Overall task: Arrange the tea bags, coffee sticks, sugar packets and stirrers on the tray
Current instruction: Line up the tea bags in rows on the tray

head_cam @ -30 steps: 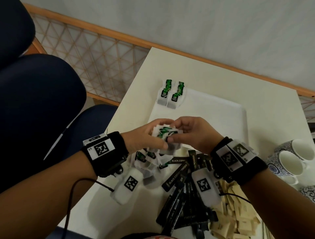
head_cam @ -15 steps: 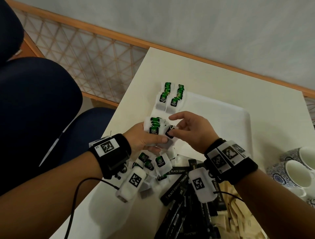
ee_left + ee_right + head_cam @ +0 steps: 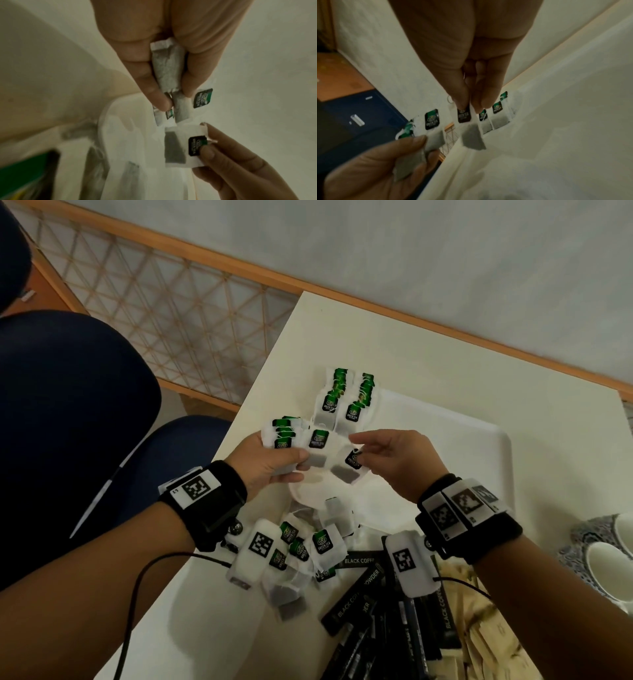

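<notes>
The left hand (image 3: 270, 463) grips a fanned stack of thin white paper tea bags with green-and-black tags (image 3: 284, 440) between thumb and fingers, above the white plastic tray (image 3: 445, 446)'s near-left corner. The right hand (image 3: 387, 460) pinches one soft square tea bag (image 3: 349, 467) by its tag, just beside. Two tidy rows of bags (image 3: 346, 402) lie on the tray's far-left corner; loose bags (image 3: 308, 546), glossy black coffee sticks (image 3: 363, 601) and tan paper packets (image 3: 479, 628) crowd the cream table (image 3: 411, 347) nearby.
</notes>
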`<state>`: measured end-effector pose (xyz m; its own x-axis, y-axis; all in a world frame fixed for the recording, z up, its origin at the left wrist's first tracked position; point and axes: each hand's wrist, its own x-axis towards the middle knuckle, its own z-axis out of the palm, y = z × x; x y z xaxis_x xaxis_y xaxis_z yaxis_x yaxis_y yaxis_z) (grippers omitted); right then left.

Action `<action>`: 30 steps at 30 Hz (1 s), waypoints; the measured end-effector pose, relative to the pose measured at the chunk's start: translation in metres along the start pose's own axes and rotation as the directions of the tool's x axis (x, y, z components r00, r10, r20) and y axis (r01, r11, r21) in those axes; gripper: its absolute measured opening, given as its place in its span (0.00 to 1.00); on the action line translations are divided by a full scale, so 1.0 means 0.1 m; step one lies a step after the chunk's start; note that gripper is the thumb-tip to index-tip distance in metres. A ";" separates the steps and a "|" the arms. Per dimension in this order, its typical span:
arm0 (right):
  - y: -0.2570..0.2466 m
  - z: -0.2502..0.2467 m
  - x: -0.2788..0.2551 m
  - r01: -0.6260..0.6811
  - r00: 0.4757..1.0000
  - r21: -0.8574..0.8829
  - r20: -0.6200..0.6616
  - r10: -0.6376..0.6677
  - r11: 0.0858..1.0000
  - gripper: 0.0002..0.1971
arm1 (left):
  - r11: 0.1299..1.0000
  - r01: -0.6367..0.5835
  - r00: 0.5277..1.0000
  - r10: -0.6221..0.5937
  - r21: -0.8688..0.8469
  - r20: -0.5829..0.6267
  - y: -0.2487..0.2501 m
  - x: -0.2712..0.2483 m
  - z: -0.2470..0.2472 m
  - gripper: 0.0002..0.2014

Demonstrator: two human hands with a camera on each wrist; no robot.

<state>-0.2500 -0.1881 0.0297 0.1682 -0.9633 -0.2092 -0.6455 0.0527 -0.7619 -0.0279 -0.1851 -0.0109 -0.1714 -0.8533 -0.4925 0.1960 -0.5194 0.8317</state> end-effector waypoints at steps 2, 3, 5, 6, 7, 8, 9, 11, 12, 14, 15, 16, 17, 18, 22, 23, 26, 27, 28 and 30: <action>-0.02 0.00 0.08 0.010 1.000 -0.101 0.028 -0.008 0.995 0.13 | 1.000 -0.018 1.000 0.017 -0.019 -0.026 0.05 0.07 -0.04 0.12; -0.04 0.00 0.13 0.015 0.999 -0.138 0.041 -0.010 0.990 0.13 | 0.999 -0.028 0.999 0.027 -0.030 -0.033 0.08 0.10 -0.06 0.13; -0.08 0.01 0.24 0.029 0.998 -0.217 0.053 -0.018 0.976 0.13 | 0.997 -0.052 0.997 0.049 -0.054 -0.051 0.14 0.17 -0.08 0.13; -0.10 0.01 0.30 0.035 0.998 -0.249 0.052 -0.023 0.968 0.13 | 0.996 -0.063 0.996 0.059 -0.063 -0.061 0.17 0.21 -0.08 0.13; -0.11 0.02 0.36 0.040 0.998 -0.263 0.051 -0.028 0.964 0.14 | 0.995 -0.073 0.995 0.068 -0.068 -0.069 0.20 0.24 -0.09 0.13; -0.13 0.03 0.42 0.044 0.998 -0.263 0.051 -0.031 0.964 0.14 | 0.994 -0.084 0.994 0.078 -0.072 -0.075 0.23 0.28 -0.09 0.14; -0.14 0.04 0.48 0.048 0.998 -0.256 0.052 -0.036 0.965 0.14 | 0.993 -0.093 0.993 0.087 -0.076 -0.079 0.25 0.32 -0.09 0.14; -0.14 0.06 0.59 0.063 0.997 -0.256 0.053 -0.051 0.965 0.14 | 0.991 -0.109 0.991 0.102 -0.079 -0.084 0.29 0.39 -0.11 0.16; -0.14 0.08 0.65 0.072 0.997 -0.260 0.056 -0.059 0.963 0.13 | 0.990 -0.115 0.991 0.108 -0.079 -0.083 0.30 0.42 -0.12 0.17; -0.13 0.10 0.76 0.086 0.995 -0.258 0.065 -0.071 0.962 0.13 | 0.988 -0.129 0.989 0.122 -0.081 -0.082 0.33 0.48 -0.13 0.18; -0.13 0.12 0.81 0.088 0.995 -0.251 0.068 -0.073 0.964 0.12 | 0.987 -0.135 0.988 0.128 -0.085 -0.081 0.34 0.51 -0.13 0.17; -0.12 0.13 0.86 0.090 0.995 -0.242 0.070 -0.075 0.966 0.12 | 0.986 -0.138 0.988 0.131 -0.090 -0.082 0.35 0.53 -0.14 0.16; -0.11 0.15 0.91 0.088 0.995 -0.231 0.072 -0.073 0.969 0.12 | 0.985 -0.140 0.988 0.132 -0.098 -0.084 0.37 0.56 -0.15 0.16; -0.09 0.16 0.96 0.079 0.995 -0.216 0.073 -0.065 0.973 0.12 | 0.984 -0.142 0.987 0.134 -0.103 -0.085 0.38 0.58 -0.16 0.15; -0.04 0.21 1.14 0.036 0.998 -0.172 0.056 -0.027 0.985 0.12 | 0.986 -0.136 0.988 0.128 -0.092 -0.083 0.39 0.66 -0.18 0.15; -0.03 0.21 1.17 0.033 0.998 -0.173 0.057 -0.023 0.984 0.12 | 0.988 -0.134 0.988 0.127 -0.083 -0.082 0.39 0.67 -0.18 0.15; -0.02 0.22 1.23 0.025 0.998 -0.178 0.060 -0.015 0.984 0.12 | 0.989 -0.125 0.990 0.120 -0.073 -0.070 0.38 0.70 -0.17 0.17; -0.01 0.22 1.24 0.023 0.998 -0.181 0.059 -0.012 0.983 0.12 | 0.990 -0.123 0.991 0.118 -0.072 -0.066 0.38 0.71 -0.17 0.18; 0.00 0.22 1.25 0.025 0.998 -0.186 0.059 -0.015 0.982 0.12 | 0.990 -0.121 0.991 0.117 -0.068 -0.062 0.37 0.72 -0.17 0.18; 0.01 0.21 1.27 0.034 0.998 -0.193 0.055 -0.024 0.981 0.12 | 0.992 -0.116 0.992 0.113 -0.058 -0.051 0.36 0.72 -0.15 0.17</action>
<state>-0.2133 -0.3047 -0.0108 0.2248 -0.9482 -0.2244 -0.7711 -0.0324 -0.6358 -0.0185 -0.2663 -0.0207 -0.0982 -0.9078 -0.4077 0.2707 -0.4185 0.8669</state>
